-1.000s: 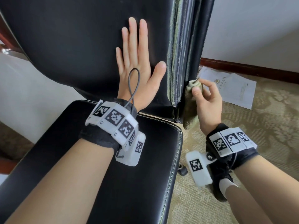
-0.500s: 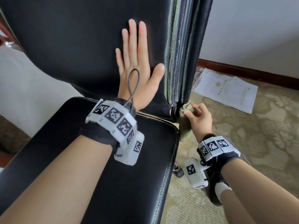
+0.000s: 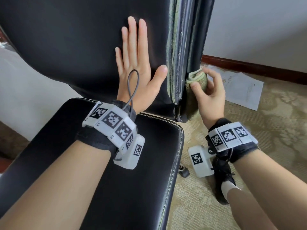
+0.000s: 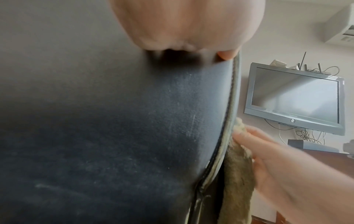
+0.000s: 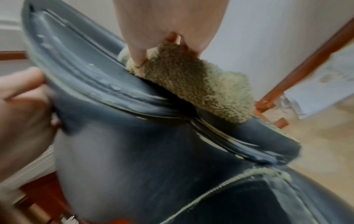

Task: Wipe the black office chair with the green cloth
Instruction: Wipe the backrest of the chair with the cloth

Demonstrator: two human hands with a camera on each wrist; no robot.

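the left hand [image 3: 132,70] lies flat, fingers straight, pressed on the backrest of the black office chair [image 3: 66,39], likely bracing it so it cannot swivel. at its 3 o'clock, the right hand [image 3: 211,95] pinches the bunched green cloth [image 3: 197,80] against the backrest's side edge, where worn seams collect dust. a sheet of paper [image 3: 244,90] lies on the carpet [image 3: 274,130] at 2 o'clock.
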